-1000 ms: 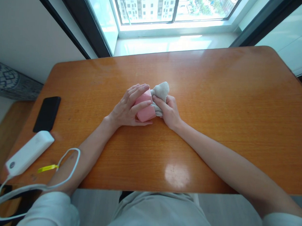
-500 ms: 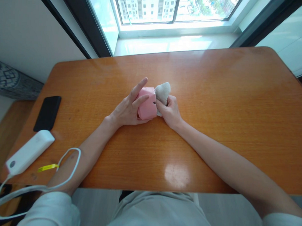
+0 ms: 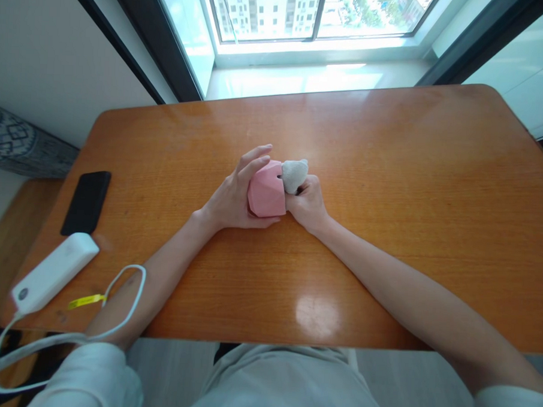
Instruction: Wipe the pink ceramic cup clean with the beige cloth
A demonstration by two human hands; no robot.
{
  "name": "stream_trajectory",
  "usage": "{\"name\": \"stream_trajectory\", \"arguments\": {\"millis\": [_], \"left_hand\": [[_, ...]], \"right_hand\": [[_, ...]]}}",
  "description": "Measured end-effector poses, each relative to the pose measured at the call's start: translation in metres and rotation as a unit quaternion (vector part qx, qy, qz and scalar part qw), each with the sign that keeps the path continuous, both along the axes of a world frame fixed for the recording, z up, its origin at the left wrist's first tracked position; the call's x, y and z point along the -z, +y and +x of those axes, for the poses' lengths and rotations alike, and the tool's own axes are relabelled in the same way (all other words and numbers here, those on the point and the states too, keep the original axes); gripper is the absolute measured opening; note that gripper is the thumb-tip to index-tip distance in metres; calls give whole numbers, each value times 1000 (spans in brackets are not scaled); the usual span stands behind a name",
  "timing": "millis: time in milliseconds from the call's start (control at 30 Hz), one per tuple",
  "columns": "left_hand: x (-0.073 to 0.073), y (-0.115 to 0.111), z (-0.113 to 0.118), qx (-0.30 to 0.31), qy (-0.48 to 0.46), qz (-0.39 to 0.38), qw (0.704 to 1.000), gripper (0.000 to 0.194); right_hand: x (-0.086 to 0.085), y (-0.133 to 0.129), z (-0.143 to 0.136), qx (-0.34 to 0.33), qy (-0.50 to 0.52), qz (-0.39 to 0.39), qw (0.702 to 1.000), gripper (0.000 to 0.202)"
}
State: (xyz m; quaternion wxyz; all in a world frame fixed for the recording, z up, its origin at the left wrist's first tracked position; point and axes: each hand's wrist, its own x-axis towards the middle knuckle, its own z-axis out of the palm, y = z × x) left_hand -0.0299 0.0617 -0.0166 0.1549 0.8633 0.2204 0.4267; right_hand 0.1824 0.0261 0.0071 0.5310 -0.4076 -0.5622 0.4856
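A pink faceted container (image 3: pixel 267 191) lies on its side above the middle of the table, its mouth turned to the right. My left hand (image 3: pixel 242 193) wraps round its left side, fingers over the top and thumb along the lower edge. A light grey cloth (image 3: pixel 294 176) bunches up at the container's right edge. My right hand (image 3: pixel 308 204) is closed on the cloth, its fingertips hidden by the cloth and the container's rim.
On the wooden table (image 3: pixel 390 172), a black phone (image 3: pixel 86 203) and a white power strip (image 3: pixel 55 273) lie at the left. A white cable (image 3: pixel 134 305) with a yellow tag (image 3: pixel 86 301) crosses my left forearm. A window stands behind the table.
The pink container has turned slightly in my left hand, whose fingers have drawn in. The cloth's upper part has dropped a little, and my right hand's fingers have gone further behind the rim.
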Motion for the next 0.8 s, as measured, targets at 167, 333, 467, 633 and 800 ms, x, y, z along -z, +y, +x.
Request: {"name": "stream_trajectory", "arguments": {"millis": [167, 333, 467, 633, 800], "left_hand": [[-3, -10, 4, -8, -30, -123, 992, 126], [-9, -13, 4, -13, -33, -188, 982, 118], [-19, -13, 4, -10, -21, -209, 978, 112], [-27, -16, 7, -27, -15, -249, 968, 100], [-23, -17, 8, -41, -66, -366, 927, 75]], "right_hand": [[-1, 0, 1, 21, -40, 6, 999, 25], [-4, -1, 0, 30, -52, 9, 998, 28], [-5, -2, 0, 41, -41, -1, 998, 28], [-2, -2, 1, 36, -36, -1, 999, 24], [1, -1, 1, 27, -61, 27, 997, 23]]}}
